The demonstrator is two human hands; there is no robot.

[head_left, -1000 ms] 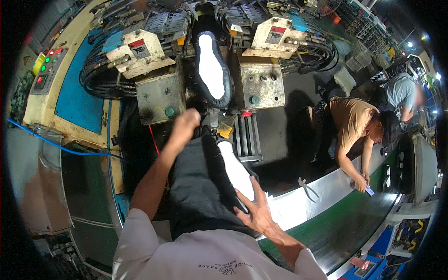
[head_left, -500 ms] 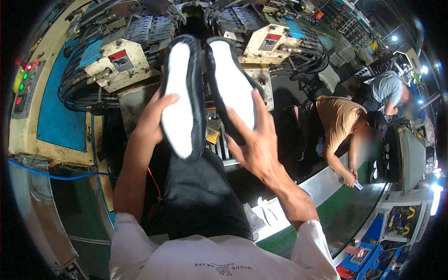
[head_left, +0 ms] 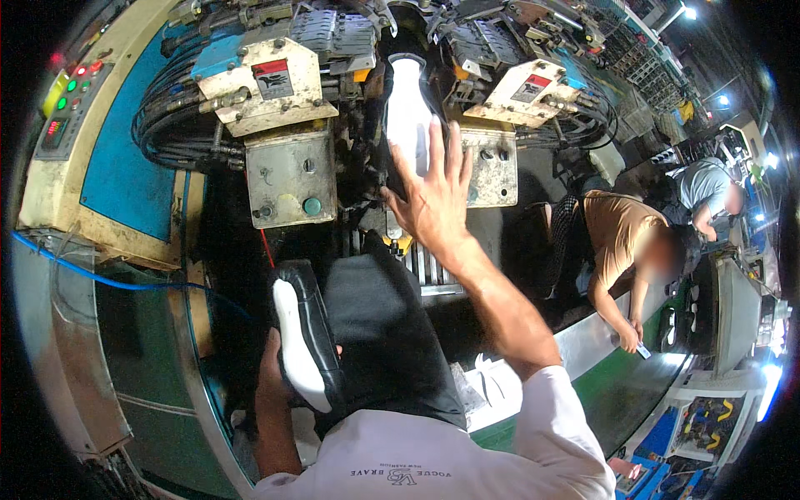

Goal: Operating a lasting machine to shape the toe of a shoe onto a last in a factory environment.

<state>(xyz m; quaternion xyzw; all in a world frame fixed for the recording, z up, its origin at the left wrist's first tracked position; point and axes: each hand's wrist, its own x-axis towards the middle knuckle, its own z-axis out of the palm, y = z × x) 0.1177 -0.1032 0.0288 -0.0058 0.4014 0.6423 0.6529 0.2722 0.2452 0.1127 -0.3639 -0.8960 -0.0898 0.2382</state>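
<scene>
My left hand (head_left: 272, 367) is wrapped round a black shoe upper with a white sole face (head_left: 297, 342), held low beside my left thigh. Its fingertips show past the shoe's right edge, and the rest of the grip is behind it. A matching black shoe with a white underside (head_left: 408, 112) lies farther ahead, between the two halves of a machine (head_left: 292, 162). Over its near end my right hand (head_left: 433, 196) is spread, fingers stretched along the white surface and thumb out to the left. How the machine supports that shoe is hidden.
Cream machine blocks with hoses (head_left: 525, 92) flank the shoe. A control panel with lit buttons (head_left: 71, 108) stands at left, a blue hose (head_left: 117, 283) below it. On the right, a green conveyor (head_left: 583, 392) runs past a person in a tan shirt (head_left: 621, 225); another person works beyond.
The two shoes, earlier held side by side, are now apart. My left hand has lowered its shoe toward my lap; the other shoe is farther forward in the machine, under my spread right hand.
</scene>
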